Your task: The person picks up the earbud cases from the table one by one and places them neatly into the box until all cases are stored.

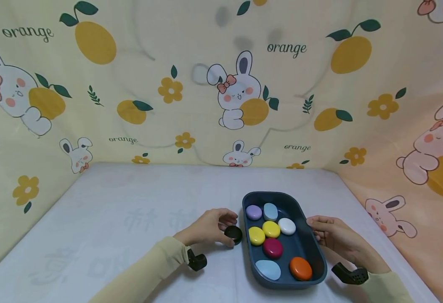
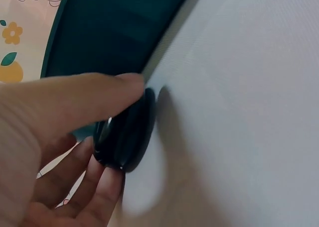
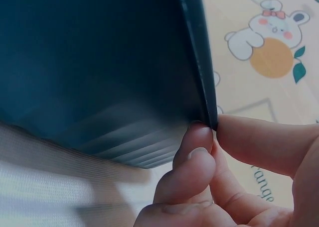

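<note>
My left hand point(image 1: 214, 227) pinches a round, glossy black piece point(image 1: 233, 235) between thumb and fingers, beside the left wall of a dark blue tray point(image 1: 289, 248). In the left wrist view the black piece point(image 2: 127, 132) stands on edge in the grip, close over the white cloth. My right hand point(image 1: 338, 239) pinches the tray's right rim, thumb on one side and fingers on the other, as the right wrist view of the rim point(image 3: 199, 57) shows. Inside the tray lie a purple piece point(image 1: 253, 212), a white one point(image 1: 287, 226), a dark red one point(image 1: 272, 248) and an orange one point(image 1: 301, 269).
The tray also holds two yellow pieces point(image 1: 271, 229) and two light blue ones point(image 1: 268, 269). It stands on a white-covered table point(image 1: 130, 210). A patterned curtain point(image 1: 191, 105) with rabbits and oranges rises behind and at both sides.
</note>
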Demonstrator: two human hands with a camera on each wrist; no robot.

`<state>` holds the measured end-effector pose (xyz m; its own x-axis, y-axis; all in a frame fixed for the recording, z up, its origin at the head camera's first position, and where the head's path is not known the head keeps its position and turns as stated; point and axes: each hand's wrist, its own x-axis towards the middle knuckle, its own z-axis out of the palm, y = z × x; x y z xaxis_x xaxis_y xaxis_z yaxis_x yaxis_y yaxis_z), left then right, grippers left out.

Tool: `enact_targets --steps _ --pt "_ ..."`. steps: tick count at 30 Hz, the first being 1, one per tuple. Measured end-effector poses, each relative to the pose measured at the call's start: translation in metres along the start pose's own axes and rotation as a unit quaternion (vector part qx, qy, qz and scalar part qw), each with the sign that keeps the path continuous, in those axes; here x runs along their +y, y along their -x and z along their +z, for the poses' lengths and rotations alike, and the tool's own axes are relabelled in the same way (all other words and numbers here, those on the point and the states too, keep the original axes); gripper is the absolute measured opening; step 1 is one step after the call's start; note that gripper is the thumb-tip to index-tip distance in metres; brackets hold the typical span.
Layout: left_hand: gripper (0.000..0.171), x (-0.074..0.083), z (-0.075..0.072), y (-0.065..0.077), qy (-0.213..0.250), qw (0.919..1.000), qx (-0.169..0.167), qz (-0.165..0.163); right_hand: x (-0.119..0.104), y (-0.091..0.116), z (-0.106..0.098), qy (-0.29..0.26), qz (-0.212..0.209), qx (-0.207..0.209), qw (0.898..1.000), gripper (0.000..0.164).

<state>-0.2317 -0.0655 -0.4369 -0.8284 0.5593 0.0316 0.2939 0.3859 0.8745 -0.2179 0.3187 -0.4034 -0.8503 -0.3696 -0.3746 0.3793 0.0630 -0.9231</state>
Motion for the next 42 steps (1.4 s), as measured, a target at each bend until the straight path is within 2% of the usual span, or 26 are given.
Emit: enact_targets --steps 7,19,31,36,42 --pt "0.07 -0.003 0.002 -0.001 -0.032 0.9994 -0.01 0.007 0.002 -0.001 -0.001 -0.001 0.0 0.006 1.0 0.022" --pt "0.065 -0.006 0.001 0.003 -0.019 0.9996 0.011 0.02 0.001 -0.001 0.0 0.005 -0.007 -0.001 1.0 0.022" --pt "0.063 0.001 -0.008 0.012 -0.011 0.9985 0.041 0.036 0.004 0.0 -0.002 0.003 -0.018 -0.005 1.0 0.021" --pt "0.057 0.004 -0.012 0.012 -0.002 0.9973 0.063 0.038 0.004 0.001 -0.002 0.004 -0.018 -0.002 1.0 0.021" --pt "0.052 0.015 -0.019 0.014 0.032 0.9921 0.111 0.047 0.002 -0.001 -0.002 0.009 -0.013 0.001 1.0 0.022"
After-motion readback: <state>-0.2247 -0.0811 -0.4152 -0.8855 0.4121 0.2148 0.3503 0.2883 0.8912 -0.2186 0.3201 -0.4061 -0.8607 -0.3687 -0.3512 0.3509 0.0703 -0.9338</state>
